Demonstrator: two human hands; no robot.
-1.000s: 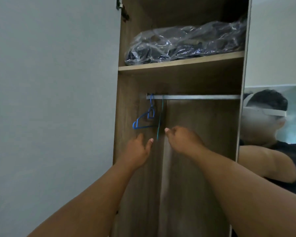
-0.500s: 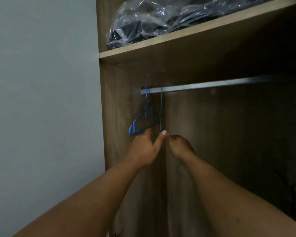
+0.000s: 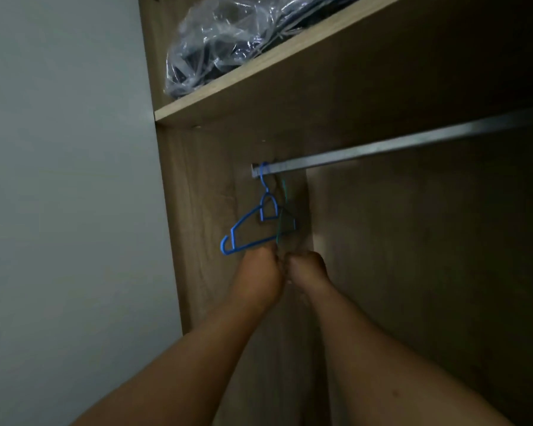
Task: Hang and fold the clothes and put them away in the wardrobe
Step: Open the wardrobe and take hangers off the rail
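A blue hanger [image 3: 246, 230] hangs by its hook at the left end of the metal rail [image 3: 413, 142] inside the wooden wardrobe [image 3: 197, 210]. A thin green hanger [image 3: 285, 215] hangs just right of it, turned edge-on. My left hand [image 3: 256, 279] is closed at the lower bar of the blue hanger. My right hand [image 3: 309, 272] is closed right beside it, at the bottom of the green hanger. The fingertips are dim and blurred. No clothes are in my hands.
A wooden shelf [image 3: 290, 67] runs above the rail and holds a clear plastic bag of dark clothes [image 3: 228, 38]. The rest of the rail to the right is bare. A grey wall [image 3: 65, 195] lies left of the wardrobe.
I have moved closer to the wardrobe. Both hands have risen to the bottoms of the two hangers and closed there. The green hanger has tilted.
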